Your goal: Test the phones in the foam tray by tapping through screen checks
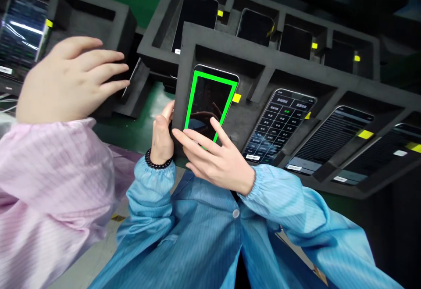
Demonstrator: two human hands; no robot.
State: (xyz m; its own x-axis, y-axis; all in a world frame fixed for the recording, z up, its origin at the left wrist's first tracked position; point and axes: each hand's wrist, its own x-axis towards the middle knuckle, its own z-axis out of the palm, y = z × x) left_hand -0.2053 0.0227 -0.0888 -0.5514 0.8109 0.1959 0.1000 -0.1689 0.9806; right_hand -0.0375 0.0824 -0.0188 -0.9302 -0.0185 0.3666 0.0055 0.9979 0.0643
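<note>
A phone (210, 105) whose dark screen shows a bright green border stands in the leftmost slot of a dark foam tray (230, 45). My right hand (213, 159) is open, fingers spread, with the fingertips resting on the lower part of that screen. My left hand (162, 135), with a black bead bracelet at the wrist, is closed around the tray's left edge beside the phone. Both of my sleeves are blue.
Three more phones (279, 122) with lit screens sit in the same tray to the right. A second foam tray (164, 17) behind holds dark phones. At left, a co-worker's hand (69, 78) in a pink sleeve rests on another tray (88, 12) holding a lit phone (21, 34).
</note>
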